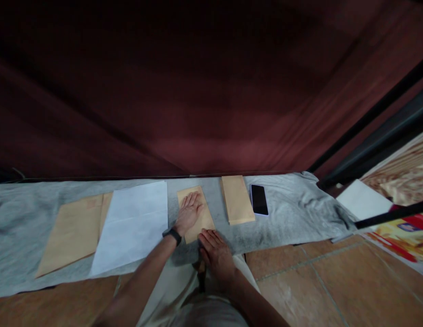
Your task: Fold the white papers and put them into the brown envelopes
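Dark red fabric [197, 113] hangs as a broad backdrop beyond the small brown envelope [202, 220]. Terracotta-coloured floor tiles [300, 281] with pale grout show on the near side of that envelope, to both left and right. Rumpled grey cloth [293, 218] covers the long, narrow surface beneath it. Far to the envelope's right, black bars [371, 113] slant past a red and yellow printed item [402, 236], whose blue emblem carries lettering too blurred to read. Left of the envelope lies white paper [132, 227], and farther left, partly under that paper, larger brown envelopes [73, 231] with a faint reddish print near the top edge, also illegible. Just to the envelope's right sits a slim stack of brown envelopes [238, 200], plain on top.

The small brown envelope itself lies flat and slightly askew, directly under the person's left hand [189, 212], which rests palm down on it with the fingers stretched out, gripping nothing. The right hand [216, 254] is at the envelope's near edge, fingers extended and laid down by its corner, likewise not closed around anything. Beyond the stack, on the envelope's right, is a phone [259, 200] with a dark screen. Smallest is a dark wristwatch [173, 235] on the left wrist, near the envelope's left side.
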Demonstrator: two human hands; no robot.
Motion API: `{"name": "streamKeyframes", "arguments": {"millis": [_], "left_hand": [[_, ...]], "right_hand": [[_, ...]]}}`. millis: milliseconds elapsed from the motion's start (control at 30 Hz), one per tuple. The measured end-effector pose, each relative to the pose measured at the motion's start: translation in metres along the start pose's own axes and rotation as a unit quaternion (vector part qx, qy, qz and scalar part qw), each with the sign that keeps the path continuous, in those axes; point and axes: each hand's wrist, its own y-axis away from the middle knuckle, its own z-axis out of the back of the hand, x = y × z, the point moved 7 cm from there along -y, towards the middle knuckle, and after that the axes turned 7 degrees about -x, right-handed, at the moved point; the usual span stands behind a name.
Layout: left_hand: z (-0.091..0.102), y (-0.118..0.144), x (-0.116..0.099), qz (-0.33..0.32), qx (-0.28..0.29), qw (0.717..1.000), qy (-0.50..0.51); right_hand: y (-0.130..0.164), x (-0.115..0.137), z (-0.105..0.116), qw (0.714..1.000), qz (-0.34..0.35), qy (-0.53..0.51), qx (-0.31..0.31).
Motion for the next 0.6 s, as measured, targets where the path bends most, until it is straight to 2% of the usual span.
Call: {"name": "streamKeyframes", "arguments": {"millis": [133,267,400,600], "left_hand": [[-0.009,-0.028,0.014,-0.010,0.008,1.000,-0.022],[-0.014,-0.036,0.014,-0.018,0.007,1.000,-0.019],[-0.014,-0.025,0.004,-0.054,0.006,0.998,-0.013],[-0.010,0.013,-0.016,-0.117,-0.004,0.993,0.003]], "right_hand": [[-0.001,0.002,0.004,1.000,-0.004,-0.014,0.003],[-0.001,0.002,0.005,1.000,-0.003,-0.022,-0.004],[-0.001,0.001,0.008,0.999,-0.006,-0.033,-0.004],[0.000,0.000,0.010,0.999,-0.003,-0.043,-0.014]]}}
